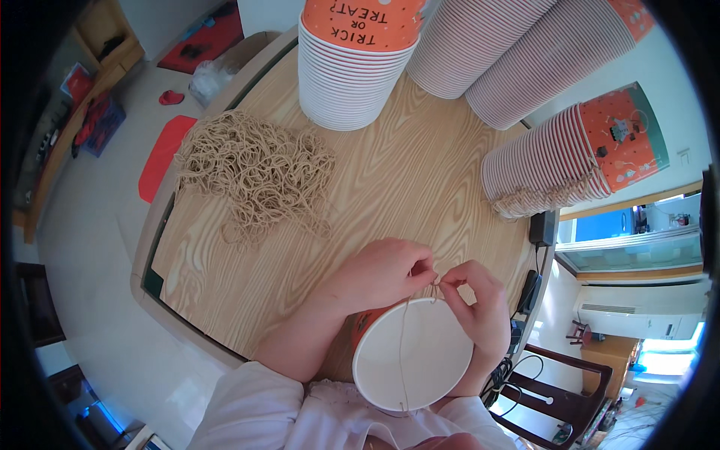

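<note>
A paper bucket (439, 360), white inside and orange outside, lies tilted against my body with its mouth facing up toward me. A thin tan cord (403, 349) crosses the mouth from the far rim to the near rim. At the far rim, my left hand (386, 270) pinches the cord between thumb and forefinger. Just to its right, my right hand (481, 300) pinches the same cord, fingertips almost touching the left ones. A small loop of cord shows under the fingers; whether it is knotted I cannot tell.
A tangled heap of tan cords (259, 172) lies on the wooden table (375, 180) at left. Nested buckets stand in a stack (349, 86) at the back, with tall stacks (551, 64) behind. A stack with cords attached (540, 169) lies at right, near a black adapter (541, 229).
</note>
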{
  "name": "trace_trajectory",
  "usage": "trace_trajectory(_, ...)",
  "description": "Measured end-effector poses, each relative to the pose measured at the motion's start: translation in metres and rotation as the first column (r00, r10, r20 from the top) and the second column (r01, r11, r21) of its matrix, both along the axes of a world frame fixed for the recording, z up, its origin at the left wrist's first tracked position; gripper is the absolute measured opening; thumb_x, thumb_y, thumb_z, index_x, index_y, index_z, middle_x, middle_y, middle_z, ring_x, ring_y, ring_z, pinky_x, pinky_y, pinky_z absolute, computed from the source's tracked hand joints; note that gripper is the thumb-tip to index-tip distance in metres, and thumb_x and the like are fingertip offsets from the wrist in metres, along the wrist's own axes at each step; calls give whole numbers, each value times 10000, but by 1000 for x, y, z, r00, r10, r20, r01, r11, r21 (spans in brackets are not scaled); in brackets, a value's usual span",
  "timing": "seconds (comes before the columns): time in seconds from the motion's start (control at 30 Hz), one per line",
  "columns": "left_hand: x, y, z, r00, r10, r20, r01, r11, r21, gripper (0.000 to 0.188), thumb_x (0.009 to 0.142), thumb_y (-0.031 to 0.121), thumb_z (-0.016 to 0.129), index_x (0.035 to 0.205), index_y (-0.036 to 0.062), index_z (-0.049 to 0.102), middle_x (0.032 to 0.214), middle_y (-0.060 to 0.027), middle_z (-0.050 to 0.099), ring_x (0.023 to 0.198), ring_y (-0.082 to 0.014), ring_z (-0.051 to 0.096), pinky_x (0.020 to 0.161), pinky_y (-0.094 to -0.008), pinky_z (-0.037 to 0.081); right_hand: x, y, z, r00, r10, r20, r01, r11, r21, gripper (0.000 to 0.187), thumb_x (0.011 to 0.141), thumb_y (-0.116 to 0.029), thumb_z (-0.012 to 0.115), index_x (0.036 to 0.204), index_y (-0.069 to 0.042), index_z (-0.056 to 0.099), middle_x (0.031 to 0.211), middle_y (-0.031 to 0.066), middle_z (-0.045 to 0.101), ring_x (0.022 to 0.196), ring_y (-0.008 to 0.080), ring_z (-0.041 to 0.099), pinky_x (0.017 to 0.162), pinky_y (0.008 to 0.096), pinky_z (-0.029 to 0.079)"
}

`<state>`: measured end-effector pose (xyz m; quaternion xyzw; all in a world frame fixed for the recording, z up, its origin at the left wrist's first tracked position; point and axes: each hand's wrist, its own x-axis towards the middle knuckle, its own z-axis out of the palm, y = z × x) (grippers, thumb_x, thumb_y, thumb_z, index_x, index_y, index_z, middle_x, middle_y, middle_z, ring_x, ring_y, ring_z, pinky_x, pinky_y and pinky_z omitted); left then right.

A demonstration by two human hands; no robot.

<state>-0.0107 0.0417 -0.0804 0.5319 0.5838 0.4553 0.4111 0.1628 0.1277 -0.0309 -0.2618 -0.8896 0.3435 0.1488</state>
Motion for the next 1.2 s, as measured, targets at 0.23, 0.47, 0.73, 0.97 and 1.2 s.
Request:
trace_trajectory(0.23, 0, 0, 2, 999, -36, 9, 36, 999, 13, 180, 828, 201, 654, 889, 36, 693, 798, -145, 685, 752, -325, 655, 702, -411, 506, -2, 0, 0, 997, -73, -13, 73, 997, -40, 107, 773, 53, 676, 845, 35, 599, 765, 99, 615, 728, 204, 604, 701, 290, 482)
trace_trajectory(0.47, -1, 2, -3, 996, -56, 65, 50, 994, 99, 201, 800, 202, 691, 908, 35, 723, 772, -148, 679, 727, -303, 655, 684, -389, 505, -3, -1, 0, 996, -79, -46, 76, 995, -61, 99, 779, 51, 670, 850, 33, 603, 766, 96, 614, 733, 194, 596, 708, 287, 476)
trace_trajectory(0.73, 1, 4, -4, 996, -74, 46, 71, 995, 71, 146, 809, 140, 709, 895, 21, 701, 805, -110, 682, 709, -232, 662, 650, -325, 506, 1, 4, -5, 985, -142, -100, 125, 980, -158, 104, 841, -10, 666, 927, 37, 631, 842, 121, 649, 758, 226, 632, 714, 312, 501)
trace_trajectory(0.97, 5, 3, -3, 999, -35, -20, 36, 998, 57, 155, 806, 160, 711, 882, 25, 700, 804, -116, 676, 719, -262, 654, 653, -348, 506, 2, 10, -5, 998, -41, -47, 33, 988, -154, 135, 868, -87, 667, 920, 31, 627, 799, 128, 632, 705, 229, 600, 676, 316, 490)
trace_trajectory(1.2, 9, 2, 1, 998, -17, -61, 21, 998, 63, 193, 808, 221, 688, 862, 36, 701, 770, -152, 669, 727, -327, 646, 681, -414, 502, 0, 9, -7, 996, 0, 89, 15, 985, -170, 199, 872, -135, 678, 791, 15, 575, 658, 149, 518, 591, 303, 517, 553, 363, 417)
